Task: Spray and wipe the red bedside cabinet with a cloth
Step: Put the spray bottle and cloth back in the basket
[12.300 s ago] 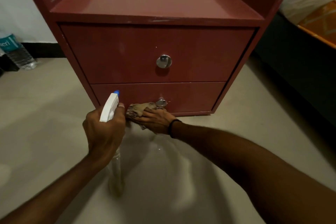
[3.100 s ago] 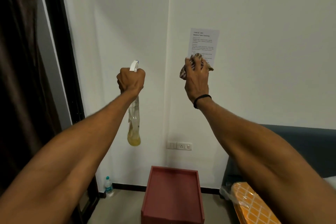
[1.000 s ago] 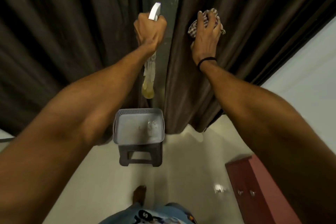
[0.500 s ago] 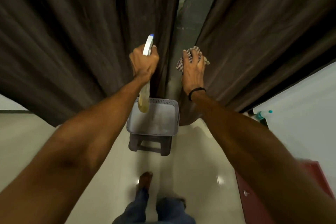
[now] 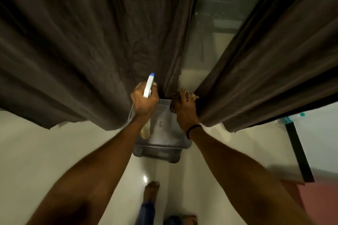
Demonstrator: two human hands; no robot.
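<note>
Gripping spray bottle [image 5: 148, 86] in left hand [image 5: 144, 101], clutching cloth [image 5: 183, 91] in right hand [image 5: 184, 113], both just above grey basket [image 5: 164, 101].

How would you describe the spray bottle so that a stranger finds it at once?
Look where the dark curtains part, above the grey basket. The left hand grips the spray bottle there. Its white head with a blue tip sets it apart from the brownish cloth in the right hand.
</note>
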